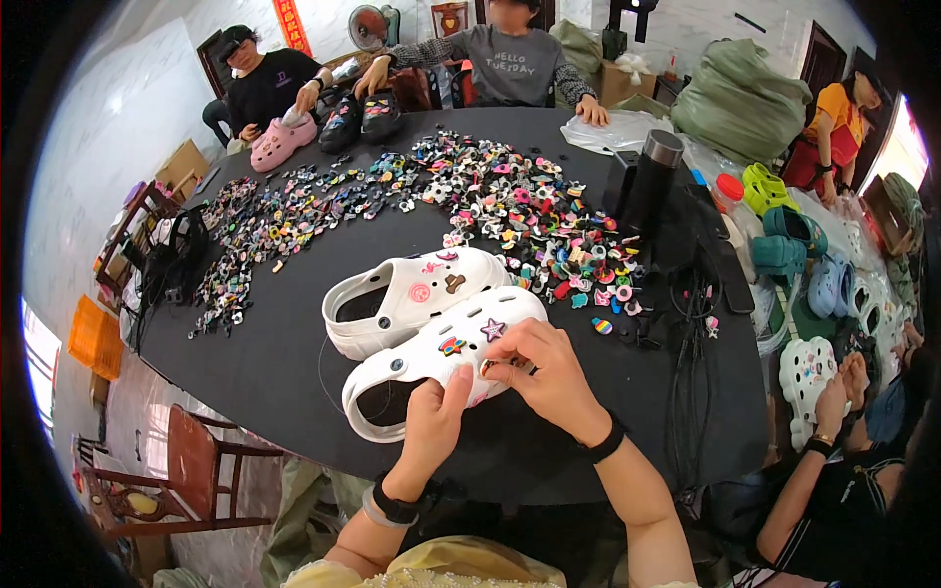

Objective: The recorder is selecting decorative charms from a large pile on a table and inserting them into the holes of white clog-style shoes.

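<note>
Two white clogs lie side by side on the black table (pixel 294 372). On the far clog (pixel 397 312) are a pink round charm and a brown hat-shaped charm. The near clog (pixel 431 340) bears a rainbow-coloured charm (pixel 452 346) and a pink star charm (pixel 493 330). My left hand (pixel 429 426) grips this near clog by its side, thumb laid along the upper. Close beside that thumb, my right hand (pixel 549 377) pinches a small dark charm (pixel 487 367) against the upper. My fingers partly hide that charm.
A wide band of loose charms (pixel 510 196) curves across the table. A black tumbler (pixel 655 176) and dark cables (pixel 689 363) are at the right. Across the table, people handle a pink clog (pixel 284 144) and black clogs (pixel 380 118). Another person's hands hold a white clog (pixel 809 377) at right.
</note>
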